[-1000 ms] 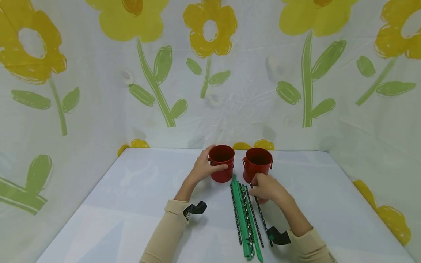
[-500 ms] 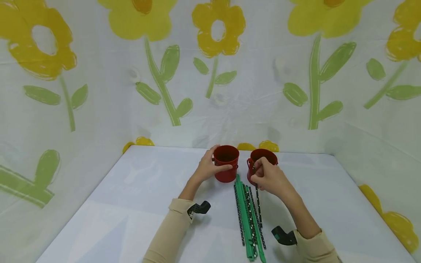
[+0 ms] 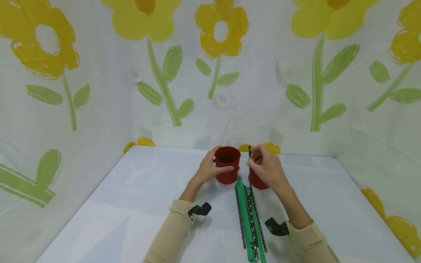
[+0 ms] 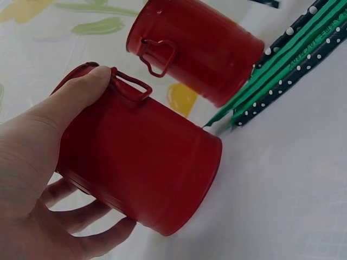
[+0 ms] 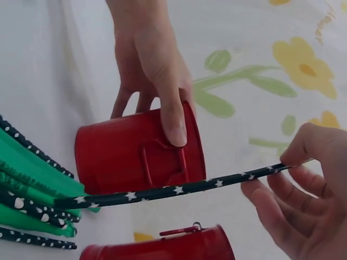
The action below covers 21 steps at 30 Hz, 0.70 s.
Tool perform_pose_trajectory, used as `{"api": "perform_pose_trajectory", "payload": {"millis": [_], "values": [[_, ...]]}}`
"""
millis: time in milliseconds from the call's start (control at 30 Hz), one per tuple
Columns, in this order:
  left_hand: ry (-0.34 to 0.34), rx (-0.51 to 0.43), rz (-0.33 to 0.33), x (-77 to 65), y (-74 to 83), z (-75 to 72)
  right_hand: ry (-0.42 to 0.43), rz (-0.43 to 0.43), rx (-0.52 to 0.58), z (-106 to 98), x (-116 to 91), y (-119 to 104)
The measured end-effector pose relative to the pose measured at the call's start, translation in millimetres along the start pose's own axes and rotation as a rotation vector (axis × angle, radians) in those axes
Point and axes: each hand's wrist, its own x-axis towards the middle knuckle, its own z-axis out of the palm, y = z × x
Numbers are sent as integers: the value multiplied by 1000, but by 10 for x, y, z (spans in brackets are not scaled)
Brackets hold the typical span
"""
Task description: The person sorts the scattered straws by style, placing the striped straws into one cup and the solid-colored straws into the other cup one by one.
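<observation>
My left hand grips a small red metal bucket, the thumb on its near side by the wire handle and the fingers round the other side. The bucket's open mouth faces up in the head view. In my right hand, thumb and fingers pinch the upper end of a dark paper straw with white stars. The straw's lower end overlaps the pile in the right wrist view. Behind the right hand stands a second red bucket, its mouth mostly hidden by that hand in the head view.
A narrow pile of green strip-like pieces and dark straws with white dots lies on the white table, in front of the buckets. A flower-printed curtain hangs behind the table and at both sides.
My right hand has lifted the star straw from beside the pile, raising it from lying on the table to steeply tilted before the right bucket. The left hand keeps its grip.
</observation>
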Motion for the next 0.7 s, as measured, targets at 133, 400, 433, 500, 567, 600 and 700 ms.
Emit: {"api": "perform_pose_trajectory", "payload": {"millis": [133,400,433,500,567,600,700], "values": [[0,2,-8,6,0,-2,29,7,76,-4,92,-37],[5,4,-8,14,4,3,91,-2,226,-43,353,-178],[3,6,-8,16,3,4,108,-12,214,-46,394,-195],[-1,3,-7,20,-1,3,129,-24,224,-54,479,-231],[-2,-5,0,25,-6,2,142,-35,247,-59,566,-263],[0,-8,5,28,-10,1,145,-39,268,-59,611,-276],[8,-19,9,31,-23,4,148,-46,332,-57,735,-318]]}}
